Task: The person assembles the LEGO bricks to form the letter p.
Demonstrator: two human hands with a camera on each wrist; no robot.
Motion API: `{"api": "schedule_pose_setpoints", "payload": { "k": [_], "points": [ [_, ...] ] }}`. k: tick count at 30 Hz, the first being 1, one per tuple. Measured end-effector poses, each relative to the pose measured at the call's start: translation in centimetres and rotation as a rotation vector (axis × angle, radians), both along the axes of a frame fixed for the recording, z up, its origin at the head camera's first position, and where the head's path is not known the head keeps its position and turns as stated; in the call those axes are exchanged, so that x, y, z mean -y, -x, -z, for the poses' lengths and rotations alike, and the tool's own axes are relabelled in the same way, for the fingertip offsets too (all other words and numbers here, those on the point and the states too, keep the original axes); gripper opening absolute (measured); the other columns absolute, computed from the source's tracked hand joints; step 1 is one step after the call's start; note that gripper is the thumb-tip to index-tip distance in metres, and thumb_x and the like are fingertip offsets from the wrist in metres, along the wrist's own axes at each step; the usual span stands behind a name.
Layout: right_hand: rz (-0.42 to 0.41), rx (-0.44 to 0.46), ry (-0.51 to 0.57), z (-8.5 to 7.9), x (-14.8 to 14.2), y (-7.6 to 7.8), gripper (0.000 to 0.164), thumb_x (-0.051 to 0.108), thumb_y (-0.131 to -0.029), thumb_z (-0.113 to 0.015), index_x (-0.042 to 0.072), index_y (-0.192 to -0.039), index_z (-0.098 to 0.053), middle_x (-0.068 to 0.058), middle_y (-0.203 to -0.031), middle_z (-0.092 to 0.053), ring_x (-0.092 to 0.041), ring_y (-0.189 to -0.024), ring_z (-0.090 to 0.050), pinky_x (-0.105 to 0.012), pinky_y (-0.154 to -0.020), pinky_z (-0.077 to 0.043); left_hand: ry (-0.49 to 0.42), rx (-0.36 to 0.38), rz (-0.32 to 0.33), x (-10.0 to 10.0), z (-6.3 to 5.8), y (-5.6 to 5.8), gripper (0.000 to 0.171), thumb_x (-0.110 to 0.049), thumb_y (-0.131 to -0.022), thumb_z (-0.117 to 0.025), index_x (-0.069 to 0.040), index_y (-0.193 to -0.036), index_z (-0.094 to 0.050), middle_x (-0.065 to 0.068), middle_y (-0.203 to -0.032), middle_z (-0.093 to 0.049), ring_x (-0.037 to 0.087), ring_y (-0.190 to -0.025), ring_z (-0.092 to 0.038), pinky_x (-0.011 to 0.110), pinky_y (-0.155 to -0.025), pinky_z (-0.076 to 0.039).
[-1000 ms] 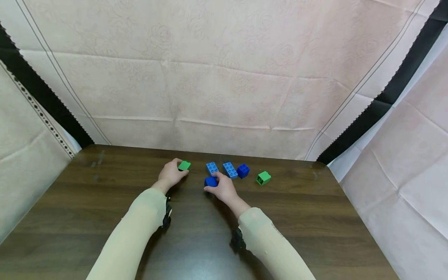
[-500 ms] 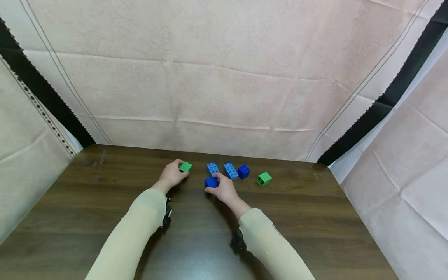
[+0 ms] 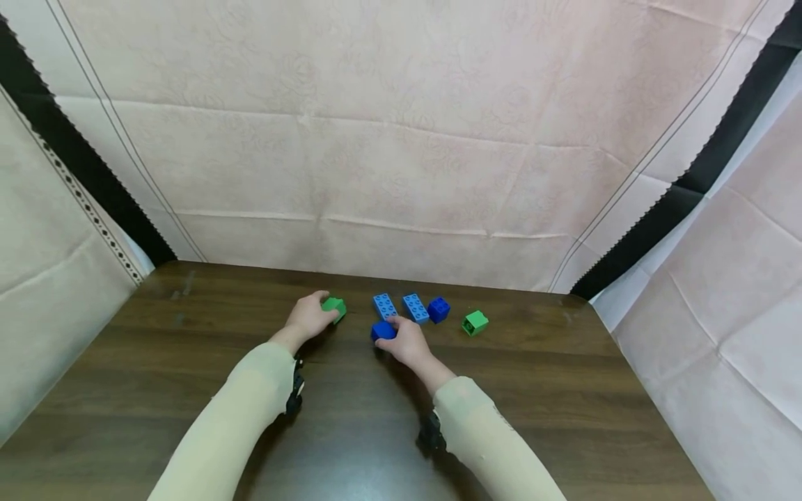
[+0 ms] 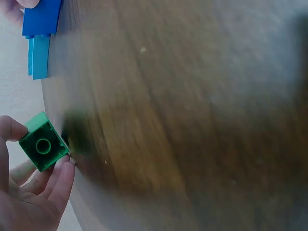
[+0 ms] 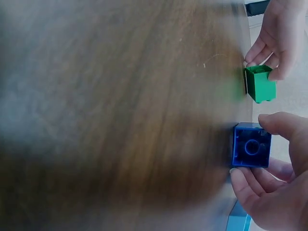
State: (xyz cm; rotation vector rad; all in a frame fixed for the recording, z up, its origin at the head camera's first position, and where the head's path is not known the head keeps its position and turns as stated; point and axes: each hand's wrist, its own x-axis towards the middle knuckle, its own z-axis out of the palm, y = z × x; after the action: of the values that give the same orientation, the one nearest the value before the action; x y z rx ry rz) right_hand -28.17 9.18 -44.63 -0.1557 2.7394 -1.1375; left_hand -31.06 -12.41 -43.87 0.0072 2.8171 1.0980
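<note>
The person's left hand (image 3: pixel 307 317) grasps a green block (image 3: pixel 337 306) with the thumb on one side and the fingers on the other. The right hand (image 3: pixel 409 342) does likewise, its thumb and fingers pinching a dark blue block (image 3: pixel 383 331). Both held blocks are near the far edge of the tabletop (image 3: pixel 338 445), the green one a little to the left of the blue one, with a gap between them. Whether they touch the surface or are slightly lifted, I cannot tell.

The wrist views show each held block lying on its side: the hollow underside faces its own wrist, and the studs seem turned towards the other block.

Along the far edge, from left to right, lie a first light blue brick (image 3: pixel 383 304), just behind the held dark blue block, then a second light blue brick (image 3: pixel 415 307), a loose dark blue block (image 3: pixel 438 309) and, somewhat apart, a loose green block (image 3: pixel 475 323).

In my judgement, the step in hand is holding and orienting these two blocks, which are not joined. For the next move, if they are brought closer, both grips should remain firm and the stud faces need careful alignment.
</note>
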Motion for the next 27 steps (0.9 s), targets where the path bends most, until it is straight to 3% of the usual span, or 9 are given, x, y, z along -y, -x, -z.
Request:
{"api": "schedule_pose_setpoints", "payload": {
  "k": [14,27],
  "points": [
    [-0.033,0.023,0.065,-0.5,-1.4,-0.8,0.049,0.015,-0.085,-0.066,0.003,-0.13,-0.05,-0.018,-0.131,-0.054,-0.033,-0.119,-0.054,-0.048,-0.098,-0.046,-0.022,-0.044,0.033,0.7,0.3,-0.9,0.049,-0.021,-0.087,-0.06,0.003,-0.125,-0.041,0.026,-0.12,-0.056,0.033,-0.101,-0.058,0.045,-0.087,-0.049],
    [-0.067,-0.007,0.039,-1.2,-2.9,-1.7,0.046,0.015,-0.086,-0.066,0.002,-0.127,-0.052,-0.018,-0.127,-0.057,-0.032,-0.115,-0.056,-0.047,-0.095,-0.048,-0.011,-0.072,0.095,0.0,0.3,-2.6,0.047,-0.013,-0.082,-0.067,0.002,-0.118,-0.041,0.027,-0.116,-0.057,0.034,-0.1,-0.059,0.046,-0.086,-0.05]
  ]
}}
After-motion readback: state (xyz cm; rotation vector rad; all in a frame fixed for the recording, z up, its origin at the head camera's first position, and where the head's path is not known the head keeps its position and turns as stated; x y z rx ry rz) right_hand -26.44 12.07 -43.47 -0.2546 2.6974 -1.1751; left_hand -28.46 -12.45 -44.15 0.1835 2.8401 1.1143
